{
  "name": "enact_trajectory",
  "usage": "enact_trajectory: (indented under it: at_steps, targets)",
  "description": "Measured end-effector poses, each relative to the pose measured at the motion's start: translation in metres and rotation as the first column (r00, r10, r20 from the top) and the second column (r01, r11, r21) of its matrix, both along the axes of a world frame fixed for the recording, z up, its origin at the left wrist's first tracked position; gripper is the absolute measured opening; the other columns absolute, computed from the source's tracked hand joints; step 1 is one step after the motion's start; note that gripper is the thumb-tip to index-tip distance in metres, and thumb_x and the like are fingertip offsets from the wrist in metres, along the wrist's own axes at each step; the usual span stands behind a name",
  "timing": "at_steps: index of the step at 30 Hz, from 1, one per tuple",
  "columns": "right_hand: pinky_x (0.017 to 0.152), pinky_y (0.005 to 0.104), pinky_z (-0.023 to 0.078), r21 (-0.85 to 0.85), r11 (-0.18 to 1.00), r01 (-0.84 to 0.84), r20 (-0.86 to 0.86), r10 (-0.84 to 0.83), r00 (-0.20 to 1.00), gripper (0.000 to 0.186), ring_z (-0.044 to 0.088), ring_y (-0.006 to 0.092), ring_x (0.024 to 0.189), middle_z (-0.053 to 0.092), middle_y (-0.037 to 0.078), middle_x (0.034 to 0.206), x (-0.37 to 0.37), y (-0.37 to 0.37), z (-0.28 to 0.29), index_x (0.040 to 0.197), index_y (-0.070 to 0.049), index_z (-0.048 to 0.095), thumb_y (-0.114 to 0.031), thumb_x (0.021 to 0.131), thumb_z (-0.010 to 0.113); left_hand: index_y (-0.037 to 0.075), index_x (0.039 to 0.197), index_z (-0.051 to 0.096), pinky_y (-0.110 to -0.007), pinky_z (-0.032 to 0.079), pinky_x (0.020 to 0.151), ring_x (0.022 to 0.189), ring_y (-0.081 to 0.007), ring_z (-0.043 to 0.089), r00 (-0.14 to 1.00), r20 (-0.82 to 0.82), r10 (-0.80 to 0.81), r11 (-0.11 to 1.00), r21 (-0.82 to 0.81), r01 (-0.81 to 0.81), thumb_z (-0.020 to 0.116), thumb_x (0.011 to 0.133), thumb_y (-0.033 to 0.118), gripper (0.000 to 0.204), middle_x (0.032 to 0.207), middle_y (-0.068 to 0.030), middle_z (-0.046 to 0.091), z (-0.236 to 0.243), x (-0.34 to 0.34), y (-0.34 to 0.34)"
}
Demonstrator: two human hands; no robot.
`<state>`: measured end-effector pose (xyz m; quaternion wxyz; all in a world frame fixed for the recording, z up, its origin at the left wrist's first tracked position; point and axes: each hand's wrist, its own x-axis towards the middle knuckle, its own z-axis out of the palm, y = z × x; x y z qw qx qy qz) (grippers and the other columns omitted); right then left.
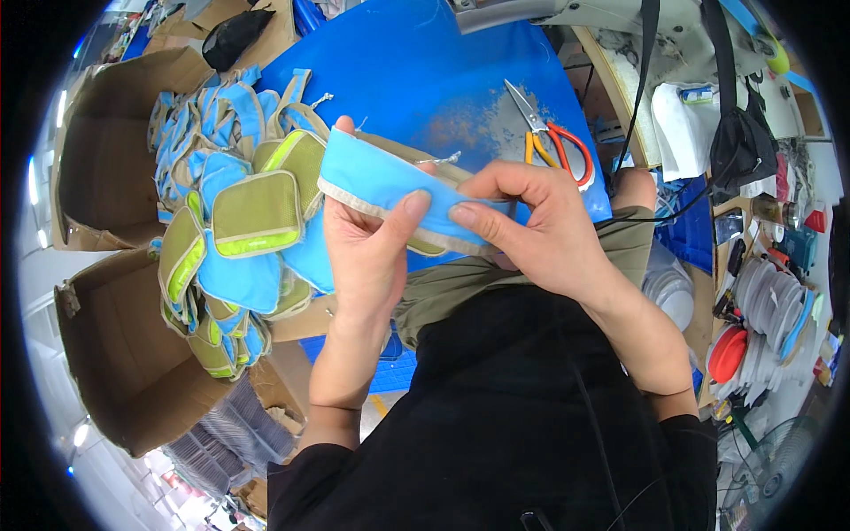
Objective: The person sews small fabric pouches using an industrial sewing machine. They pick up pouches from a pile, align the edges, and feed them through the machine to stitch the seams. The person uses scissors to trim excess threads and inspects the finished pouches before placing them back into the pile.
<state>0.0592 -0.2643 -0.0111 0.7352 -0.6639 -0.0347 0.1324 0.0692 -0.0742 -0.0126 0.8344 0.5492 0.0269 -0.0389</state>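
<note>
Pinching grip of left hand and right hand holds the light-blue fabric strip at the worktop's near side; gentle, even tension should help its beige binding lie flat.

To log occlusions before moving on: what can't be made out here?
Head view:
Light blue, beige-edged fabric piece: its far side, facing away.
Left hand: most fingers, behind that piece.
Rounded olive-and-lime fabric pieces: the lowest, under those on top.
Smooth blue tabletop: far end, cut off by the upper edge.
</note>
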Motion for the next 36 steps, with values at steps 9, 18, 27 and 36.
enact_trajectory:
  at_steps: [9, 18, 27, 36]
  targets:
    - [0.072, 0.0206, 0.043, -0.113, 0.981, 0.160, 0.327, -0.115, 0.938, 0.012, 0.056, 0.0059, 0.079, 0.065, 0.001, 0.090, 0.019, -0.048, 0.051, 0.097, -0.001, 0.067, -0.013, 0.097, 0.070, 0.000, 0.126, 0.064, -0.034, 0.060, 0.085, 0.095, -0.0219, 0.074, 0.985, -0.062, -0.162, 0.904, 0.390, 0.173, 0.069, 0.097, 0.009, 0.031, 0.117, -0.0126, 0.074, -0.020, 0.054, 0.091]
    - [0.072, 0.0239, 0.044, -0.346, 0.925, 0.155, 0.432, 0.011, 0.902, 0.010, 0.059, 0.0104, 0.079, 0.067, 0.005, 0.085, -0.003, -0.060, 0.038, 0.092, 0.003, 0.071, -0.001, 0.086, 0.078, 0.007, 0.117, 0.068, -0.041, 0.056, 0.088, 0.101, -0.0347, 0.070, 0.890, 0.315, -0.329, 0.138, 0.949, -0.284, 0.072, 0.082, 0.004, 0.036, 0.112, -0.0140, 0.072, -0.086, 0.020, 0.153]
    - [0.064, 0.0299, 0.047, -0.466, 0.881, 0.083, 0.443, 0.151, 0.884, 0.011, 0.064, 0.0188, 0.068, 0.070, 0.008, 0.076, -0.028, -0.060, 0.060, 0.081, -0.001, 0.074, -0.005, 0.075, 0.082, 0.005, 0.106, 0.065, -0.023, 0.046, 0.041, 0.048, -0.0085, 0.059, 0.759, -0.650, 0.037, 0.869, 0.396, 0.297, 0.074, 0.097, 0.022, 0.022, 0.080, -0.0055, 0.072, -0.103, -0.067, 0.102]
    - [0.053, 0.0332, 0.050, -0.543, 0.771, -0.333, 0.371, 0.576, 0.729, 0.014, 0.066, 0.0214, 0.065, 0.067, 0.003, 0.088, -0.037, -0.039, 0.074, 0.089, -0.008, 0.072, -0.004, 0.076, 0.075, 0.004, 0.084, 0.064, -0.025, 0.048, 0.057, 0.065, -0.0095, 0.060, 0.994, 0.049, 0.095, 0.710, 0.697, -0.102, 0.081, 0.088, 0.013, 0.021, 0.081, -0.0006, 0.066, -0.109, -0.042, 0.072]
